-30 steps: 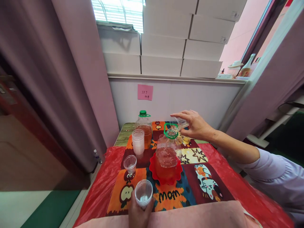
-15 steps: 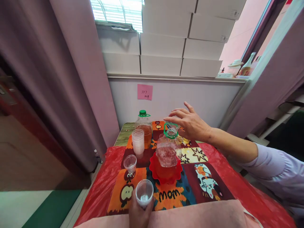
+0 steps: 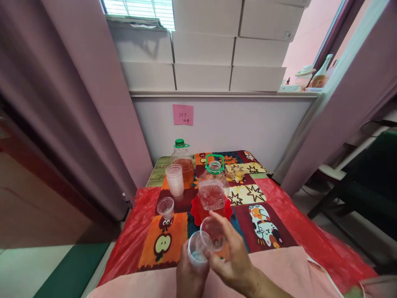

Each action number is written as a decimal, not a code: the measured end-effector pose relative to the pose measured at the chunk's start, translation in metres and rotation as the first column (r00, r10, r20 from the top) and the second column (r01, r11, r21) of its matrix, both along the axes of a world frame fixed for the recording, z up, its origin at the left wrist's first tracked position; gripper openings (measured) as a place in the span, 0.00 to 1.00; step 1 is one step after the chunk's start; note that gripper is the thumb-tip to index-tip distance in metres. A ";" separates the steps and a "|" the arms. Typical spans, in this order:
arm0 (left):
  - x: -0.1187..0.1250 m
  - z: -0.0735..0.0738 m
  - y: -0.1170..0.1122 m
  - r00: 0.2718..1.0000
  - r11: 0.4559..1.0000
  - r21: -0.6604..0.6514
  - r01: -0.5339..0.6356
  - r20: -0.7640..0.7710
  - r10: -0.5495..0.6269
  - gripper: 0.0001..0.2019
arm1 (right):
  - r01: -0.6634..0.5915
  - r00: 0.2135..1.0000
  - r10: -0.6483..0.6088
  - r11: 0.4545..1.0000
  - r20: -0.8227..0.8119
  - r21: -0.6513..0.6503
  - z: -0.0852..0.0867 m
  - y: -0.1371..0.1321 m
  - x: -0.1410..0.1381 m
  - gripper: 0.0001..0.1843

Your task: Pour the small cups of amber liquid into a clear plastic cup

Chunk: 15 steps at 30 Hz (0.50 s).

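My left hand (image 3: 190, 273) is wrapped round a clear plastic cup (image 3: 197, 258) low in the view, above the pink cloth. In my right hand (image 3: 234, 260), between thumb and fingers, is a second clear plastic cup (image 3: 213, 234). Its rim meets or overlaps the left cup's rim; I cannot tell whether they touch. Just beyond both hands, a clear jug (image 3: 214, 192) with an uncapped mouth and green handle ring stands on a red scalloped dish (image 3: 196, 211). A single clear cup (image 3: 166, 208) stands to the left, near a tall stack of cups (image 3: 175, 182).
Behind the stack is a green-capped jug (image 3: 186, 169) of amber liquid. Small cups of yellow liquid (image 3: 239, 174) stand behind the open jug at right. A patterned mat (image 3: 167, 244) and red plastic sheet (image 3: 127, 240) cover the table. A pink note (image 3: 182, 114) is on the wall.
My right hand has come down from above the open jug's mouth to beside my left hand, bringing a clear cup. The view has shifted slightly.
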<state>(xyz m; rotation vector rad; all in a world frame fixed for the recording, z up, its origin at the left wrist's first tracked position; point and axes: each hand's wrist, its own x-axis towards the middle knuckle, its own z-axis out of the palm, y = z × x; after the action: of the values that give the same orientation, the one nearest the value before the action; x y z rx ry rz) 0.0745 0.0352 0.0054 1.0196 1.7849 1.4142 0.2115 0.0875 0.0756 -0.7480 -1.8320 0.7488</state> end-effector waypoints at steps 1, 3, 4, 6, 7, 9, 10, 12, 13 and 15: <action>0.004 0.000 -0.001 1.000 1.000 0.007 0.010 0.022 -0.010 0.32 | -0.004 0.999 0.002 1.000 0.042 0.031 -0.015 -0.002 0.000 0.44; 0.009 -0.006 -0.001 0.996 0.999 0.028 0.024 0.082 -0.027 0.30 | -0.025 0.987 0.007 0.994 0.160 0.107 -0.041 -0.001 0.003 0.48; 0.011 -0.010 0.000 0.994 0.999 0.041 0.032 0.107 -0.036 0.30 | -0.049 0.975 0.017 0.989 0.224 0.139 -0.051 0.000 0.006 0.50; 0.011 -0.018 0.003 0.990 0.996 0.063 0.058 0.124 -0.066 0.29 | -0.116 0.943 0.059 0.981 0.329 0.157 -0.062 0.003 0.013 0.57; 0.010 -0.022 0.005 0.991 0.996 0.065 0.063 0.115 -0.070 0.28 | -0.153 0.927 0.092 0.978 0.365 0.142 -0.063 0.004 0.018 0.59; 0.003 -0.029 0.009 0.994 0.997 0.044 0.069 0.082 -0.072 0.27 | -0.218 0.908 0.171 0.972 0.382 0.084 -0.055 0.007 0.028 0.57; -0.004 -0.031 0.012 0.997 0.998 0.015 0.065 0.050 -0.066 0.27 | -0.224 0.918 0.191 0.973 0.349 0.057 -0.047 0.011 0.035 0.55; -0.020 -0.034 0.019 0.998 0.999 -0.047 0.020 -0.055 -0.022 0.31 | -0.149 0.968 0.137 0.988 0.211 0.043 -0.027 0.027 0.052 0.49; -0.029 -0.036 0.022 0.989 0.997 -0.055 -0.059 -0.139 0.051 0.34 | -0.056 0.991 0.050 0.997 0.125 0.046 -0.019 0.041 0.063 0.46; -0.045 -0.038 0.030 0.969 0.991 -0.037 -0.125 -0.218 0.114 0.37 | 0.201 0.980 -0.201 0.979 -0.013 0.028 -0.008 0.082 0.088 0.35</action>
<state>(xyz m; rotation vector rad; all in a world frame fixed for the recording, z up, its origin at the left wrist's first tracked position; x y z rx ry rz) 0.0292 0.0651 -0.0328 1.0896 2.0592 1.3652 0.2998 0.1690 0.0679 -0.8933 -1.7242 0.5917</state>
